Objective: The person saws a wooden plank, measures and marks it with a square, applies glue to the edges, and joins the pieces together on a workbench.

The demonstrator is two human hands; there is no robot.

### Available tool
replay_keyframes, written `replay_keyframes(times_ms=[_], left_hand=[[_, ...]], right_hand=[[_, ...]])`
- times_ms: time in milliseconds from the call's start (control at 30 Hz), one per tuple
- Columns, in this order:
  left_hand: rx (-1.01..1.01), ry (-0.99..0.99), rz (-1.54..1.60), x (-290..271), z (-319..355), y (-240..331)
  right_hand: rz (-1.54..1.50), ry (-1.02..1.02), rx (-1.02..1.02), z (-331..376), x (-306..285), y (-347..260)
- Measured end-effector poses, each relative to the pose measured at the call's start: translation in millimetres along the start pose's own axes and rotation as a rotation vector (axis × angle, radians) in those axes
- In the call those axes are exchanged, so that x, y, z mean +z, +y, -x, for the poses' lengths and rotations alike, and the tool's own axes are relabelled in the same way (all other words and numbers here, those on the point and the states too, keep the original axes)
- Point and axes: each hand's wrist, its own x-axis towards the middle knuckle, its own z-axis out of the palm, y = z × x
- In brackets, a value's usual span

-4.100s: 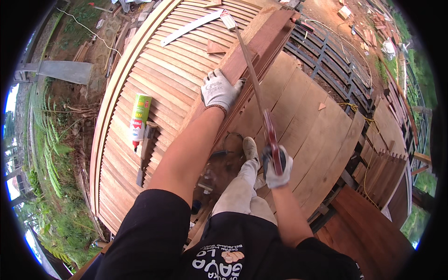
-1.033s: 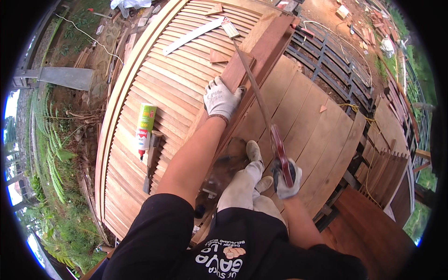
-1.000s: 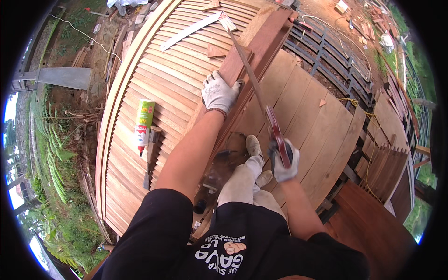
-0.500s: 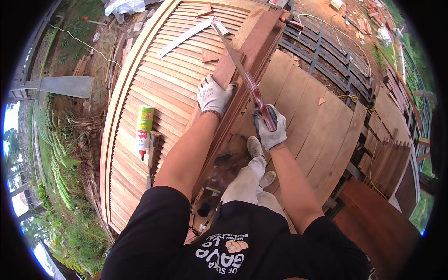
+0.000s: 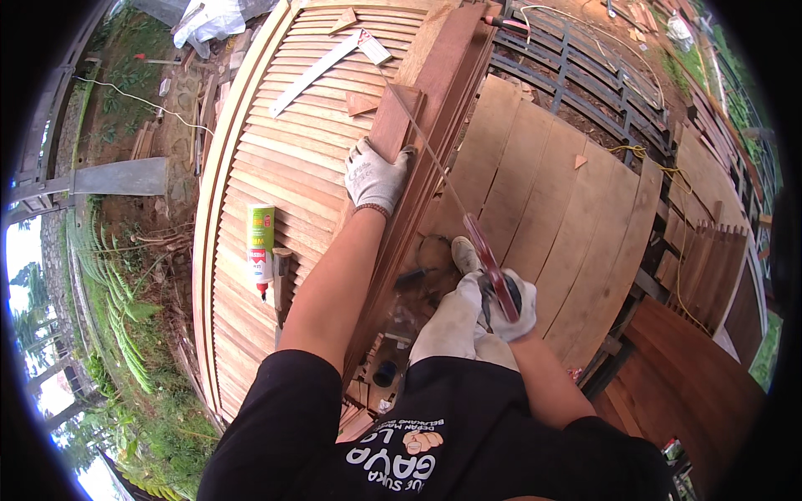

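My right hand (image 5: pixel 520 307), in a pale glove with dark patches, is closed round the reddish-brown handle (image 5: pixel 491 271) of a handsaw. The thin saw blade (image 5: pixel 440 169) slants up and left, crossing the edge of a short reddish-brown board (image 5: pixel 391 123). My left hand (image 5: pixel 376 175), also gloved, grips the near end of that board, thumb on its right side. The board lies on a long dark timber (image 5: pixel 447 63) at the right edge of a louvred wooden panel (image 5: pixel 276 159). A white try square (image 5: pixel 322 71) rests on the slats beyond my left hand.
A green-and-white glue bottle (image 5: pixel 261 242) and a wooden-headed tool (image 5: pixel 282 271) lie on the slats to the left. Small wood offcuts (image 5: pixel 361 103) are near the square. A plank platform (image 5: pixel 551 184) stands at right, with a dark metal grating (image 5: pixel 576 63) behind.
My right hand has drawn the saw back toward me and slightly right, so its handle is farther from the board. My left hand stays on the board. The view has shifted a little.
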Motion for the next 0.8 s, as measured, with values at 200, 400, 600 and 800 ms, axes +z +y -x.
replay_keyframes(times_ms=[200,400,600,800], left_hand=[[-0.079,0.029,0.036,0,-8,1],[-0.051,0.076,0.036,-1,-17,5],[-0.042,0.059,0.038,-7,-5,10],[0.052,0.030,-0.070,6,11,19]], right_hand=[[0.035,0.026,-0.209,-65,35,19],[-0.082,-0.017,-0.126,-89,21,11],[-0.001,-0.081,-0.073,-51,-8,12],[0.014,-0.085,-0.084,-23,-23,-1]])
